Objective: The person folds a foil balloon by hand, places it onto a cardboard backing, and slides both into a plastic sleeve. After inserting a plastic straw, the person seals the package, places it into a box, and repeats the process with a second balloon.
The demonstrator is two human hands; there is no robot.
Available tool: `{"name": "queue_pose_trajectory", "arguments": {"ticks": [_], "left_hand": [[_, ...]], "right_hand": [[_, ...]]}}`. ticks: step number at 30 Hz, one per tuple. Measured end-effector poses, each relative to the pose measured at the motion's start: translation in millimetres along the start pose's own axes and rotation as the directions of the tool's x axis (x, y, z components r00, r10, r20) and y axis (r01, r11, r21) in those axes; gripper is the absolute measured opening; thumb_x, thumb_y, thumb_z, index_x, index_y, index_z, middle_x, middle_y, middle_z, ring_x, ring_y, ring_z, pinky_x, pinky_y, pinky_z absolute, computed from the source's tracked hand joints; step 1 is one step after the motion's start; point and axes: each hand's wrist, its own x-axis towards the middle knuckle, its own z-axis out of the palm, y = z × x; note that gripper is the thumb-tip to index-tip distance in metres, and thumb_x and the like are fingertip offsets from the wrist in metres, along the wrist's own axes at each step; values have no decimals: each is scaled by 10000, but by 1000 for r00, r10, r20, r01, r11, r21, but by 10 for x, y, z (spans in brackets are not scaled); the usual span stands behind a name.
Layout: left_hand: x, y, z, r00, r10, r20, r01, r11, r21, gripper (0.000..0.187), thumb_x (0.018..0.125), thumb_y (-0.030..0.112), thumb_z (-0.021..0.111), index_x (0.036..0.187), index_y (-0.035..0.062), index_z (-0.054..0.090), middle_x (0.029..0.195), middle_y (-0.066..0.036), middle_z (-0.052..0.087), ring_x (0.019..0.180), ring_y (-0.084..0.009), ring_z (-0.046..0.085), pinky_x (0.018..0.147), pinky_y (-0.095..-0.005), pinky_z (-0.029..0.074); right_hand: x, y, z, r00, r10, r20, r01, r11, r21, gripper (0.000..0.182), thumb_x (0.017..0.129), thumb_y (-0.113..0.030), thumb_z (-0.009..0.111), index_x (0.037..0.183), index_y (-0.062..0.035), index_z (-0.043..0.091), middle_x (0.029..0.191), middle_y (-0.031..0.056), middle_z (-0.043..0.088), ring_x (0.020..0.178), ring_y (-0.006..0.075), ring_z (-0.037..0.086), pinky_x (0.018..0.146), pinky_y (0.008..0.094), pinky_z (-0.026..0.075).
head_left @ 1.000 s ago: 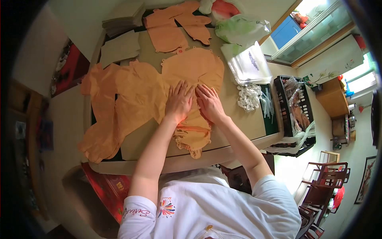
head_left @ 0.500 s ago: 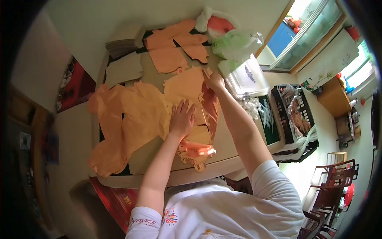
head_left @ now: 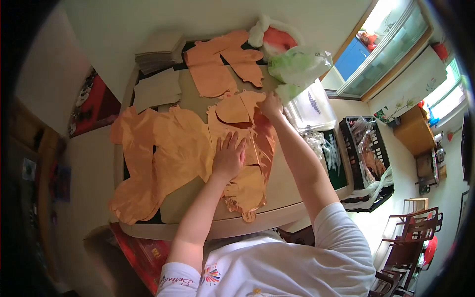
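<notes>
A flat, uninflated rose-gold foil balloon (head_left: 247, 185) lies partly folded on the table in front of me. My left hand (head_left: 229, 159) rests palm down on its middle, fingers spread. At the balloon's far right corner, my right hand (head_left: 270, 105) has its fingers closed on the foil edge. Shiny folds show along the right side, and a rounded flap lies over the far part. To the left, a pile of similar flat foil balloons (head_left: 180, 141) is spread out, close to the one under my hand. Another flat foil balloon (head_left: 213, 72) lies farther back.
Clear plastic bags (head_left: 314, 106) and a green-white bag (head_left: 299, 67) lie at the right back, near a red-and-white Santa hat (head_left: 279, 38). Clear straws (head_left: 333, 153) lie at the right edge. A black crate (head_left: 350, 148) stands beyond. Cardboard sheets (head_left: 158, 89) lie at back left.
The balloon's far part now shows a rounded flap, and its bunched shiny near end lies flatter. My right hand stays at the far corner; my left stays pressed on the middle. The view has shifted slightly.
</notes>
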Motion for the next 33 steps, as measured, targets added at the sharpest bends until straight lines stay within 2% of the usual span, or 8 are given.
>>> {"name": "queue_pose_trajectory", "arguments": {"ticks": [3,6,9,15,21,24,30,33], "left_hand": [[-2,0,7,1000,-14,8,15,1000,-22,428,912,238,515,1327,135,517,1410,-153,429,1341,-322,360,1109,-536,247],[-2,-1,24,1000,-13,-12,13,1000,-23,424,909,230,523,1322,134,523,1409,-152,428,1344,-317,355,1108,-538,248],[-4,1,28,1000,-14,-19,13,999,-29,418,919,242,513,1322,131,512,1407,-146,430,1335,-332,361,1091,-540,268],[6,3,2,1000,-5,-5,5,1000,-22,411,908,228,532,1307,129,528,1392,-149,443,1334,-328,363,1088,-543,276],[-10,10,23,999,-43,31,44,998,-36,449,915,246,510,1351,140,506,1428,-142,408,1358,-310,336,1120,-527,239],[11,5,-1,997,-42,61,44,998,-35,454,919,251,507,1359,142,499,1434,-141,404,1362,-310,330,1124,-524,235],[4,8,-15,999,-30,39,31,999,-33,443,925,254,501,1354,144,501,1425,-149,410,1364,-309,326,1125,-527,230],[-4,-8,16,1000,-17,24,18,999,-29,431,927,255,499,1345,147,507,1425,-151,410,1363,-308,327,1125,-528,230]], "right_hand": [[138,138,1,934,86,347,-120,990,79,429,762,-236,708,1114,-35,567,948,185,664,934,381,626,838,470,500],[160,65,-44,968,-169,186,174,985,-10,371,775,-233,682,1069,-33,577,914,173,668,996,387,597,850,470,481],[273,-93,-186,940,-15,340,-65,973,222,369,788,-274,679,1046,-23,595,933,185,663,1049,380,574,864,474,465],[164,58,-96,963,0,271,6,1000,-22,423,782,-323,708,1057,-18,605,999,209,645,1026,395,582,873,477,466],[407,47,32,921,-111,373,81,992,95,505,765,-395,739,1082,-25,605,1028,189,656,947,372,641,798,431,518],[464,-330,-521,836,-18,548,-280,845,455,517,792,-410,719,1104,-20,582,1003,199,657,899,374,656,750,425,529],[283,-26,-137,958,-48,282,-68,919,388,588,779,-434,728,1141,-6,548,1061,235,634,941,389,641,795,455,510],[68,68,5,965,-12,261,24,999,-42,591,778,-418,709,1181,-15,553,1053,222,656,1027,376,613,853,448,496]]}}
